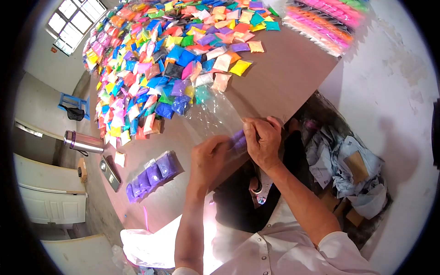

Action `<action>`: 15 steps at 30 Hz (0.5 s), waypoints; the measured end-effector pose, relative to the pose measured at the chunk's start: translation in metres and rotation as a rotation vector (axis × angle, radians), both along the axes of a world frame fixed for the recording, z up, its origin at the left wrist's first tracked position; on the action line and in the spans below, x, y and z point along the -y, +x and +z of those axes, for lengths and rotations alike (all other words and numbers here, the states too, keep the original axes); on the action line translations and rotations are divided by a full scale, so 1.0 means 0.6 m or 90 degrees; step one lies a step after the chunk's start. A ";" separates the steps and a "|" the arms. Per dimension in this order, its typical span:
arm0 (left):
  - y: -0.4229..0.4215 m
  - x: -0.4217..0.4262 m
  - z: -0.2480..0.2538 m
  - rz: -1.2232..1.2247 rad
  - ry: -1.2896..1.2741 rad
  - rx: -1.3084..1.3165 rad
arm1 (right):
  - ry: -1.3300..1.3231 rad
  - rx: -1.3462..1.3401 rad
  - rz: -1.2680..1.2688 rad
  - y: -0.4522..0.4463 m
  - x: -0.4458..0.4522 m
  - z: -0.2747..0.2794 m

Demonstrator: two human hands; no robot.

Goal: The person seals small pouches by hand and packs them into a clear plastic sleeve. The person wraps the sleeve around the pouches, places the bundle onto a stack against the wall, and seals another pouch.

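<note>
Near the table's front edge, my right hand (pixel 263 143) is closed, thumb and fingers pinching a clear plastic bag (pixel 213 112). My left hand (pixel 209 158), slightly blurred, is closed at the bag's other side. Between the hands, purple packets (pixel 239 140) show, partly covered by my fingers. The bag's far end reaches the edge of the pile; whether the packets there lie inside or under it, I cannot tell. To the left of my left hand lies a row of purple packets (pixel 153 176) in clear wrapping.
A large heap of colourful packets (pixel 183 57) covers the table's far side. A phone (pixel 110 173) and a metal flask (pixel 85 141) stand along the left edge. Bundles of bright bags (pixel 323 23) lie at the far right. Crumpled packaging (pixel 348 169) fills the floor beside the wall.
</note>
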State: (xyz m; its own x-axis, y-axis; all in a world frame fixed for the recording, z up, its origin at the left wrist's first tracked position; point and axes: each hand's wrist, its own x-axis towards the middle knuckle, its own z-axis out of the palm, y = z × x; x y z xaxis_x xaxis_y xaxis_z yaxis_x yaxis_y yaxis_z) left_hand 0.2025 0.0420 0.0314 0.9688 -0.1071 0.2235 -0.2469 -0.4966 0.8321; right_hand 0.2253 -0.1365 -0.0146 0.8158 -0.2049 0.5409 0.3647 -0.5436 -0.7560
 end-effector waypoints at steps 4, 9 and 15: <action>0.002 -0.002 -0.006 0.008 0.034 0.030 | -0.016 -0.001 -0.004 0.000 -0.001 0.001; -0.015 -0.015 0.027 0.038 0.063 0.030 | -0.032 0.002 -0.003 0.001 0.000 0.001; -0.032 -0.165 0.066 0.210 0.266 -0.037 | -0.011 0.026 -0.026 0.004 -0.004 0.002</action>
